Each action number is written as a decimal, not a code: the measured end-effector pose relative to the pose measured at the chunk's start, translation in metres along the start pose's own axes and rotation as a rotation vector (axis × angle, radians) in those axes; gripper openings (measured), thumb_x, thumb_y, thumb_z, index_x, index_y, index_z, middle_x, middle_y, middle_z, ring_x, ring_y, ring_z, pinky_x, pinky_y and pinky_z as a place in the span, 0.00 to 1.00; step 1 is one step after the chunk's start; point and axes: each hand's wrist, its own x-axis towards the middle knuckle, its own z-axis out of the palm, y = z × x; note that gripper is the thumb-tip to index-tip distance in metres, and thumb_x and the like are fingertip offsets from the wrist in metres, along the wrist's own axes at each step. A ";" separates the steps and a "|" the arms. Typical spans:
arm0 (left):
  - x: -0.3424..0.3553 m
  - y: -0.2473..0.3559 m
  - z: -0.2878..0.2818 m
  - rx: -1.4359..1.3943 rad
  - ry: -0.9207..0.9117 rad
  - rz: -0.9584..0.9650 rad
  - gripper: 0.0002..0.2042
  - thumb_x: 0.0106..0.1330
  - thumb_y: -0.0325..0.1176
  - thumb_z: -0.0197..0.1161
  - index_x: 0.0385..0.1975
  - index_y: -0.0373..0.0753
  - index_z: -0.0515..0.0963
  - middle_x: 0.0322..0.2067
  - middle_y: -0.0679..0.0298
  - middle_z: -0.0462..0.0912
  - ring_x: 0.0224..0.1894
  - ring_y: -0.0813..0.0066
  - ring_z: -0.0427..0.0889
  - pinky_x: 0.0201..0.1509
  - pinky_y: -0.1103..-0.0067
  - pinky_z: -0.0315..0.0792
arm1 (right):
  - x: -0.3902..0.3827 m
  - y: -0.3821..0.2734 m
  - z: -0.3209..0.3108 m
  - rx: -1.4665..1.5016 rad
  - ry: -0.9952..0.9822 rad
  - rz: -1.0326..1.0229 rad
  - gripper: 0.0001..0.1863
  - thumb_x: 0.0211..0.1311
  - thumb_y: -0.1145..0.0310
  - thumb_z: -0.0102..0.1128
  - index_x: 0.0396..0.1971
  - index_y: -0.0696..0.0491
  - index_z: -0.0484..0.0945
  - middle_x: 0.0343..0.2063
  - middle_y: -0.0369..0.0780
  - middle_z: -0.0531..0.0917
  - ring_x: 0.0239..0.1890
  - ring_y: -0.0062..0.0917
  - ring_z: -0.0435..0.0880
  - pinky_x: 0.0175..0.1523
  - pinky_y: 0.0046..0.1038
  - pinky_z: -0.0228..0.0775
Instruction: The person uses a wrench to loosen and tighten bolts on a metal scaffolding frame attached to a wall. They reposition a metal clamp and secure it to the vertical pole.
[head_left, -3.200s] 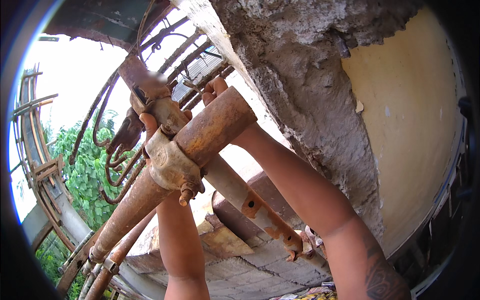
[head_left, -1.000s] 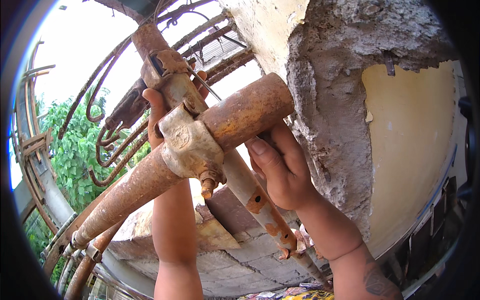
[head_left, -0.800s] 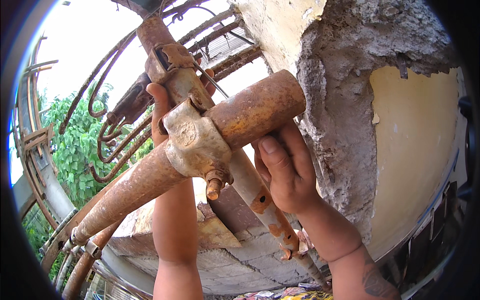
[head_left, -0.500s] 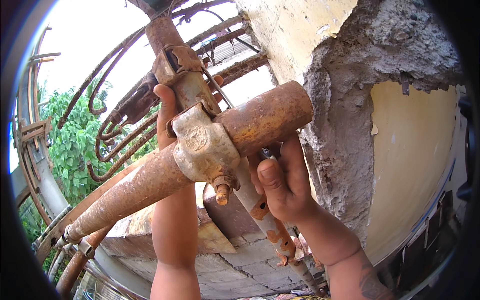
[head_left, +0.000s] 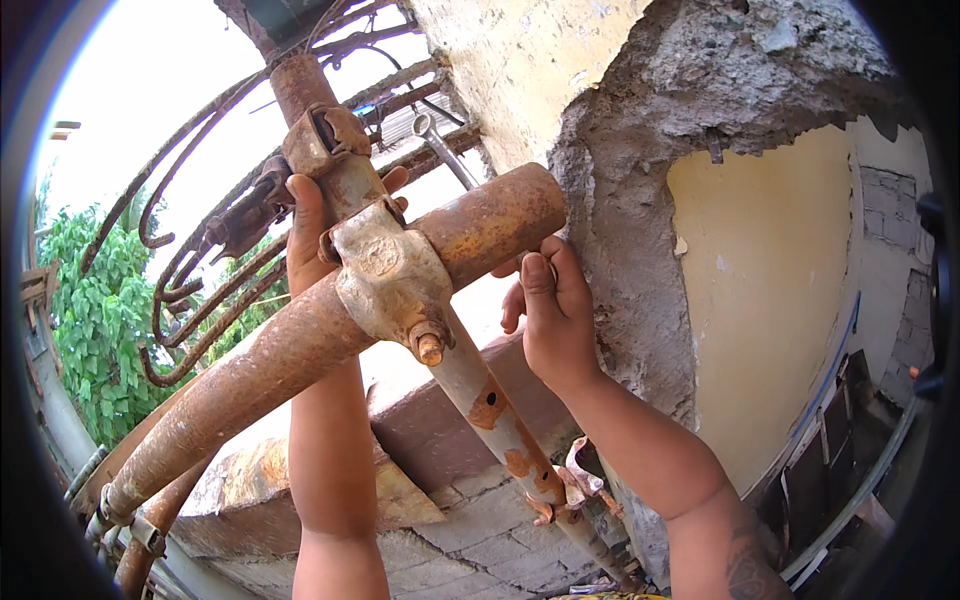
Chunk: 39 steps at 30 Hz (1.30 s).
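My left hand (head_left: 308, 235) reaches up behind the clamp and wraps round the rusty upright scaffold pipe (head_left: 352, 187), its thumb on the left and fingertips showing on the right. A worn scaffold coupler (head_left: 392, 272) with a rusty bolt and nut (head_left: 428, 345) joins this pipe to a rusty cross pipe (head_left: 265, 345). Below the cross pipe's right end, my right hand (head_left: 555, 315) is closed on a metal wrench (head_left: 447, 152). The wrench passes behind the cross pipe, and its ring end shows above. The gripped end is mostly hidden.
A second rusty clamp (head_left: 322, 142) sits higher on the upright pipe. Bent rusty rebar (head_left: 165, 350) hooks out to the left. Broken concrete (head_left: 635, 220) stands close to my right hand. Below is a grey block wall (head_left: 440, 545); leafy plants (head_left: 100, 320) grow at the left.
The view has shifted right, so the pipes sit further left. The wrench has swung, with its ring end now standing out above the cross pipe. My left hand keeps its hold.
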 end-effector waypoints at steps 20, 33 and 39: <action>0.003 0.010 -0.007 0.003 -0.192 -0.017 0.35 0.78 0.58 0.50 0.73 0.35 0.59 0.68 0.40 0.67 0.69 0.44 0.73 0.63 0.51 0.82 | -0.097 -0.180 -0.075 -1.056 -0.212 -0.763 0.14 0.76 0.68 0.54 0.56 0.54 0.70 0.32 0.41 0.81 0.26 0.25 0.81 0.31 0.30 0.75; 0.000 0.002 0.025 0.016 -0.044 0.021 0.31 0.78 0.50 0.53 0.68 0.27 0.65 0.59 0.36 0.76 0.66 0.45 0.76 0.64 0.55 0.81 | 0.057 -0.166 0.033 -1.045 -0.292 -0.443 0.09 0.73 0.67 0.56 0.40 0.58 0.77 0.28 0.51 0.86 0.35 0.48 0.89 0.42 0.46 0.81; 0.002 0.007 0.015 0.053 -0.029 0.021 0.31 0.77 0.49 0.55 0.67 0.26 0.65 0.59 0.35 0.76 0.67 0.43 0.75 0.72 0.51 0.73 | 0.057 -0.162 0.019 -0.855 -0.302 -0.404 0.11 0.76 0.63 0.55 0.40 0.57 0.77 0.28 0.51 0.86 0.35 0.48 0.89 0.41 0.45 0.80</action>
